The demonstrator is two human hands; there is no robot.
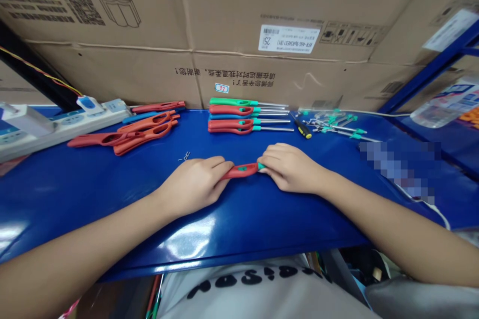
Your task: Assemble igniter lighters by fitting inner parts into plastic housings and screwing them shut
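Observation:
Between my two hands, over the blue table [239,229], is a red long-necked lighter [245,170] with a green trigger and green collar. My left hand [198,184] is wrapped around its handle. The fingers of my right hand [288,167] close over the green collar end, hiding the tube. Beyond my hands lie several stacked lighters [230,126] in red, blue and green, their metal tubes pointing right. Loose red and orange handle shells [149,129] rest at the left. Small metal pieces [185,156] lie just past my left hand.
A white power strip [75,122] with plugs sits at the far left. A yellow and black screwdriver [302,128] lies near a pile of green-collared metal tubes [337,124]. Cardboard [224,25] stands behind the table. A clear plastic container [437,107] is at the right.

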